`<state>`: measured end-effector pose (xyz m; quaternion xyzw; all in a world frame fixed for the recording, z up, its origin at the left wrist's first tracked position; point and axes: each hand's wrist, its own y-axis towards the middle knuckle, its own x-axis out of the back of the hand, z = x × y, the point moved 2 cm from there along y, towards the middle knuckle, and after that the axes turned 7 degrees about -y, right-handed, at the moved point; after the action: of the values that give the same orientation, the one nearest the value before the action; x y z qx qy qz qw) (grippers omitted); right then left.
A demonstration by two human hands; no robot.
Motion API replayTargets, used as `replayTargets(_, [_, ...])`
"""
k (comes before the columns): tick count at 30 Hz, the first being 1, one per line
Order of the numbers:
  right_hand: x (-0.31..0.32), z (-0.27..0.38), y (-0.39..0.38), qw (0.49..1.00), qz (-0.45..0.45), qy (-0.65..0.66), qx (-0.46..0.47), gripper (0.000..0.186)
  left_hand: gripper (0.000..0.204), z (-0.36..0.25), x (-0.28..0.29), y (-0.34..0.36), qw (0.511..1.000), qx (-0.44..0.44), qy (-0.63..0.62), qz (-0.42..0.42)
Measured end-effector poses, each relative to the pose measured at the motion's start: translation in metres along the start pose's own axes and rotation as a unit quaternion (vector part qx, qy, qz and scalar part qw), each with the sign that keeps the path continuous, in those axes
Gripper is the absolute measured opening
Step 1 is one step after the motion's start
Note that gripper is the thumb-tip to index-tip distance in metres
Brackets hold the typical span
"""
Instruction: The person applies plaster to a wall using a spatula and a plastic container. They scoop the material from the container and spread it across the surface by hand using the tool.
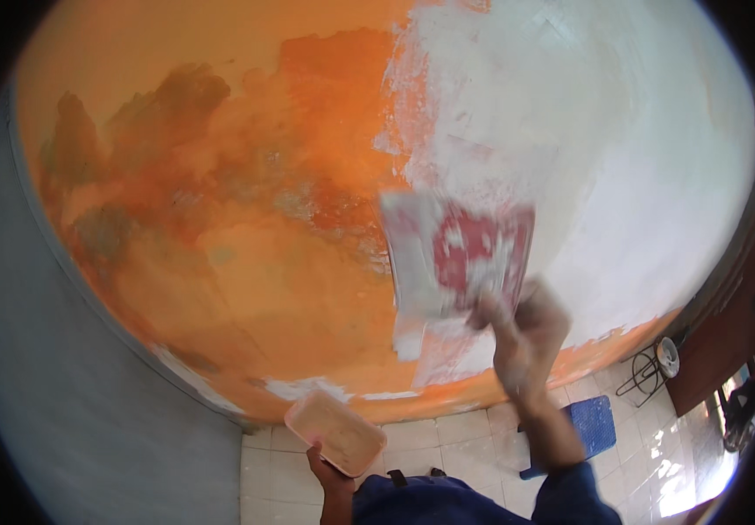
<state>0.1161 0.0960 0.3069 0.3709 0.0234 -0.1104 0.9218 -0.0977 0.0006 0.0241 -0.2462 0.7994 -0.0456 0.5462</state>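
In front of me stands a wall, orange (255,289) with dark stained patches on the left and coated white (657,157) on the right. My right hand (528,337) is closed round the lower edge of a wide, flat putty scraper (467,254). Its red and pale face is smeared with white, and both hand and tool are blurred by motion. The scraper overlaps the border of orange and white; whether it touches the wall I cannot tell. Lower down, my left hand (329,472) grips a shallow pinkish tray (340,435) by its near edge, tilted, with some pale residue inside.
A grey wall (80,385) closes off the left side. On the pale tiled floor (460,429) a blue plastic stool (594,423) stands behind my right forearm. Farther right are a black wire stand (644,374) and a brown board (727,354).
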Motion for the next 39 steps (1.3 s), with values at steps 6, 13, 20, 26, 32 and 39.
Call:
replayTargets(6, [0.021,-0.056,-0.099,0.874,0.021,0.261,-0.408,0.027,0.066,0.010,0.002,0.003,0.995,0.020,0.086,0.043])
replayTargets(13, [0.057,-0.057,-0.134,0.876,0.051,0.220,-0.426,0.045,0.068,0.014,0.009,-0.001,0.986,0.113,0.026,0.118])
replayTargets(20, [0.060,-0.059,-0.128,0.894,0.068,0.037,-0.441,0.028,0.071,0.046,-0.008,-0.016,0.985,0.134,0.021,0.103])
replayTargets(26, [0.067,-0.054,-0.126,0.892,0.247,-0.293,-0.240,0.017,0.071,0.062,-0.014,-0.011,0.988,0.106,0.013,0.114])
replayTargets(32, [0.073,-0.062,-0.117,0.891,0.298,-0.327,-0.102,0.019,0.068,0.067,-0.033,-0.012,0.988,-0.005,0.108,0.110])
replayTargets(39, [0.077,-0.090,-0.124,0.876,0.364,-0.315,0.012,0.031,0.055,0.079,-0.044,-0.008,0.969,-0.063,0.237,0.031])
